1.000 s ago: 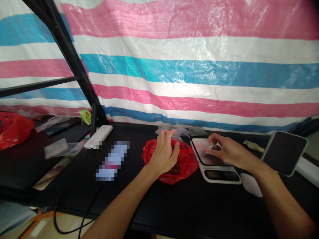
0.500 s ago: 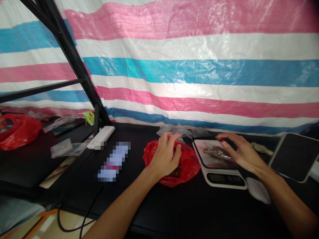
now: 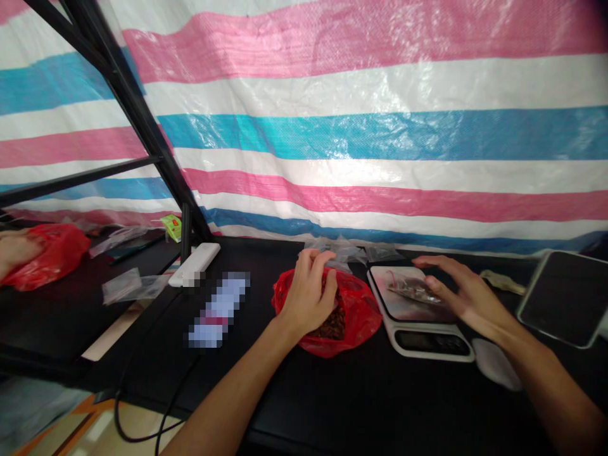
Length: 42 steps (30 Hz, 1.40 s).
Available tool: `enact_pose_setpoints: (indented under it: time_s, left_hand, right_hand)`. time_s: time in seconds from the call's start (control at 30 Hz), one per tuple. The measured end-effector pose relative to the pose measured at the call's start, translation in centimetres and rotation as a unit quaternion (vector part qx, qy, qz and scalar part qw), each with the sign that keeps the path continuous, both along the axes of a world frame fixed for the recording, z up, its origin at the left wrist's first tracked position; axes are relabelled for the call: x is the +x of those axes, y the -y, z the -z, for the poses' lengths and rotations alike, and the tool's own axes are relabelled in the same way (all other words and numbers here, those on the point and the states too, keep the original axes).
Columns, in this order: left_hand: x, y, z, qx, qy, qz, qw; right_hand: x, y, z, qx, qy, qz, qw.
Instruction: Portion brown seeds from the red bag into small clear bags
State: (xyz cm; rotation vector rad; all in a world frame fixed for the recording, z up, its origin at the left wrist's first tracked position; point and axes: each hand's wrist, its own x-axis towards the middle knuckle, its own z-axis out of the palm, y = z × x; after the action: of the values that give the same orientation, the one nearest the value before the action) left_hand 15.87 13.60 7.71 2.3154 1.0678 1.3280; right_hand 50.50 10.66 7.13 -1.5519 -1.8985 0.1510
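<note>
My left hand (image 3: 311, 294) hovers at the mouth of a red plastic bag (image 3: 363, 316), its fingers loosely curved and apart, with nothing visible in them. Dark brown dried bits (image 3: 332, 324) show inside the bag, partly covered by the hand. To the right stands a white kitchen scale (image 3: 403, 347) with a dark display. A small clear plastic bag (image 3: 411, 288) of brown contents lies on its metal plate. Over the plate's right side, my right hand (image 3: 460, 294) is open, thumb and fingers spread beside the small bag; whether the fingers touch it I cannot tell.
Clear bags (image 3: 339, 248) lie behind the red bag. A blurred-out phone (image 3: 221, 310), a white power strip (image 3: 194, 265) and cables are at left. A tablet-like device (image 3: 565, 297) and a white mouse-shaped object (image 3: 496, 364) are at right. Another person's hand (image 3: 19, 250) reaches into a second red bag (image 3: 59, 253).
My left hand has shifted slightly left, exposing more of the brown bits. My right hand has barely moved. At far left, the other person's hand has come further into view at their red bag.
</note>
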Motion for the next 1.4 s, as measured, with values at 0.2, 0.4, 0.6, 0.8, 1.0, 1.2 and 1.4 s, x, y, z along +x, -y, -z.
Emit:
enact_pose_setpoints:
  time_s: [0.2, 0.4, 0.6, 0.8, 1.0, 1.2, 1.4]
  left_hand:
    - [0.0, -0.1, 0.0, 0.007, 0.002, 0.001, 1.000]
    - [0.0, -0.2, 0.0, 0.016, 0.009, 0.001, 1.000]
    - [-0.7, -0.8, -0.6, 0.049, 0.055, -0.083, 0.994]
    - [-2.4, -2.5, -0.9, 0.098, 0.129, -0.231, 0.959]
    - [-2.7, -3.1, -0.3, 0.081, 0.120, -0.245, 0.959]
    - [-2.9, -3.4, -0.2, 0.075, 0.121, -0.248, 0.958]
    - [-2.7, -3.3, -0.1, 0.067, 0.112, -0.233, 0.964]
  right_hand:
    - [-0.1, -0.3, 0.7, -0.019, 0.002, -0.023, 1.000]
    - [-0.4, -0.7, 1.5, -0.014, 0.019, -0.038, 0.999]
    - [-1.5, -0.8, 1.7, -0.025, 0.015, -0.048, 0.998]
    - [-5.4, 0.6, -0.9, -0.016, -0.111, -0.104, 0.988]
    - [-12.8, 1.6, -2.7, -0.088, -0.054, -0.204, 0.973]
    - [-16.3, 0.3, -1.0, -0.036, 0.065, -0.248, 0.966]
    - [-16.1, 0.5, -0.8, -0.029, 0.073, -0.240, 0.968]
